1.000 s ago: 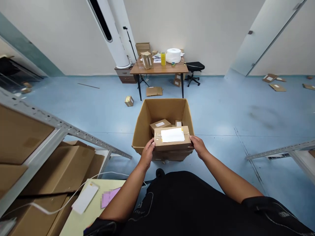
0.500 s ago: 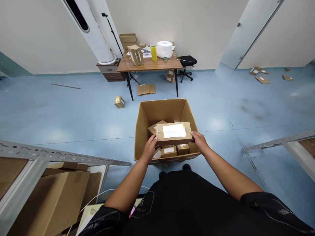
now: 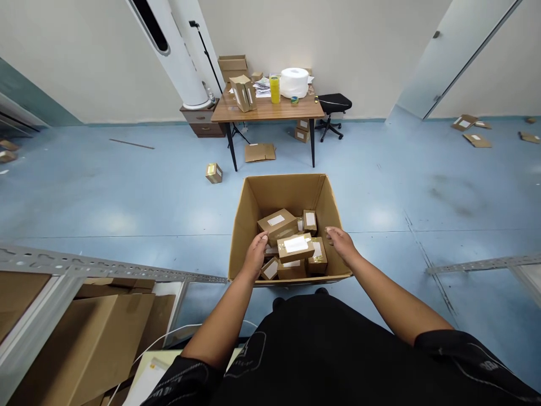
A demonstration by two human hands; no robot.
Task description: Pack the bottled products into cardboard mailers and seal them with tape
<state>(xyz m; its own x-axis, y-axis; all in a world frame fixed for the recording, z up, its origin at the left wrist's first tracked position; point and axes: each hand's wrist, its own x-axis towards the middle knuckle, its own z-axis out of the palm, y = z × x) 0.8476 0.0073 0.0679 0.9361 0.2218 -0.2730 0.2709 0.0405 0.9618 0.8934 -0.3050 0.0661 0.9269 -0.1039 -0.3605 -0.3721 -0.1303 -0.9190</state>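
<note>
Our left hand (image 3: pixel 255 256) and right hand (image 3: pixel 341 242) hang open, empty, either side of a small parcel (image 3: pixel 295 247) in the big carton (image 3: pixel 279 192).

Parcel released into the carton

A second ago I had the labelled parcel (image 3: pixel 296 247) gripped in both hands above the open carton (image 3: pixel 249 225); now it lies inside on the other small boxes, and my left hand (image 3: pixel 256 255) and right hand (image 3: pixel 340 242) look clear of it, spread open.
</note>
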